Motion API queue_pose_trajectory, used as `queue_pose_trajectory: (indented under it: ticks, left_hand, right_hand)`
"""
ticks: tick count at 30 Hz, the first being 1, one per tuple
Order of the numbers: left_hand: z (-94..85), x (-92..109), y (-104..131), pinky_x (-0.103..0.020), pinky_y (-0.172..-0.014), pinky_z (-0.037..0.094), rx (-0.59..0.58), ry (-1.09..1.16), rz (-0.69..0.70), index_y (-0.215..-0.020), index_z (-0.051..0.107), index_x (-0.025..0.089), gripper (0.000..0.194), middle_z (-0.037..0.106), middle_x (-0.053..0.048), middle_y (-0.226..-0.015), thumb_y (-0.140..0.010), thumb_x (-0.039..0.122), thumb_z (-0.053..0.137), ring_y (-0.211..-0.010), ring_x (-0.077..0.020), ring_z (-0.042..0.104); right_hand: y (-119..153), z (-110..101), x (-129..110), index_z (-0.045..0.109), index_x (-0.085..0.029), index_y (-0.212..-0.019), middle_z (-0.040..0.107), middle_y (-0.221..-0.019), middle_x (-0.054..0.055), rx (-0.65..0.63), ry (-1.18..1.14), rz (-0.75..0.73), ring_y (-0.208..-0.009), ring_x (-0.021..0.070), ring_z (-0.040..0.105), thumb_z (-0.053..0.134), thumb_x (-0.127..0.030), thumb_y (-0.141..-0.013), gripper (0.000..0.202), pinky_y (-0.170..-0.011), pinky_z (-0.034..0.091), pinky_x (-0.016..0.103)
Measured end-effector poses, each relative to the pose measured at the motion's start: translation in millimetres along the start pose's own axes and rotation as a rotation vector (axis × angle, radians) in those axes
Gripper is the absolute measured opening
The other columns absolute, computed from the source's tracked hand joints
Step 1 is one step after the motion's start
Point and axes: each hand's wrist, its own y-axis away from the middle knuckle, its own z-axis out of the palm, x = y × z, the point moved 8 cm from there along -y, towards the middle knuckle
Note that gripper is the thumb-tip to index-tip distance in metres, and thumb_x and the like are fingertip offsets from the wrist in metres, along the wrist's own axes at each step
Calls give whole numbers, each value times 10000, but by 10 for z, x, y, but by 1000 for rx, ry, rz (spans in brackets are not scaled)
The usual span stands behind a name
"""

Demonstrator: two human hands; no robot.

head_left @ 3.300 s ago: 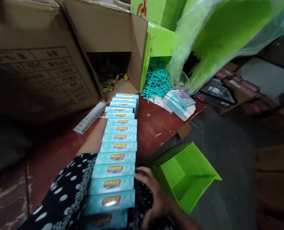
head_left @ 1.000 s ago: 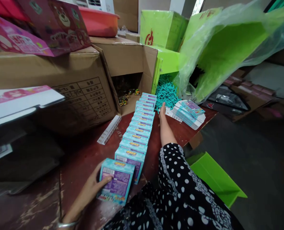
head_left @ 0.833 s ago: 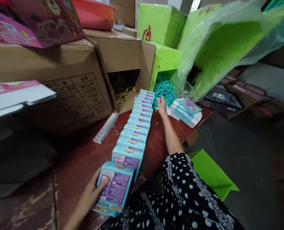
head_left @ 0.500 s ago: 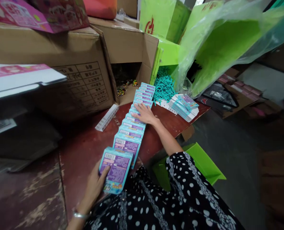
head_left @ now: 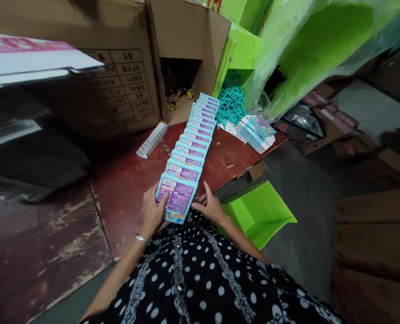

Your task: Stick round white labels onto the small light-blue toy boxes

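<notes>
Now the left hand [head_left: 152,209] pinches the front box [head_left: 178,201] at the near edge of the tabletop [head_left: 122,193], the row [head_left: 193,143] running toward the far edge, the right hand [head_left: 213,209] half open, apparently empty, just beside the box.

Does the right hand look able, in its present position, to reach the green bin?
Probably yes: the right hand looks open, and nothing seems to stand between it and the green bin.
</notes>
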Motion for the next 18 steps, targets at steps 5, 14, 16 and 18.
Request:
queue_pose_trajectory:
  ticks: [5, 14, 16, 18]
  left_hand:
    - [154, -20, -25, -516, -1198, 474, 19, 47, 4, -1445, 631, 155, 661, 693, -208, -1433, -1074, 657, 415, -1344, -361, 614]
    - [-98, -128, -141, -517, -1241, 479, 28, 20, -46, -1463, 612, 153, 799, 670, -216, -1485, -1057, 764, 294, -1403, -352, 620]
    - [-313, -210, -477, -508, -1257, 457, 75, -26, -91, -1425, 628, 144, 726, 666, -225, -1478, -1078, 687, 294, -1412, -348, 611]
    - [-505, -306, -989, -494, -1250, 450, 118, -86, -154, -1375, 655, 135, 606, 673, -230, -1452, -1081, 585, 376, -1401, -350, 606]
  right_hand:
    - [82, 432, 10, 139, -250, -1811, 778, -994, 13, -49, -79, 10, -780, 225, 732, 879, -560, -843, 1257, -807, 606, 391]
    - [21, 494, 259, 131, -262, -1809, 778, -1069, 52, -98, -232, 44, -870, 265, 747, 964, -660, -697, 1445, -825, 600, 423]
    - [28, 486, 334, 117, -262, -1808, 755, -1040, 37, -108, -330, 22, -802, 237, 722, 942, -698, -700, 1449, -759, 580, 390]
    - [26, 460, 403, 140, -272, -1801, 744, -1021, 25, -109, -405, 12, -768, 221, 708, 923, -722, -709, 1416, -708, 559, 359]
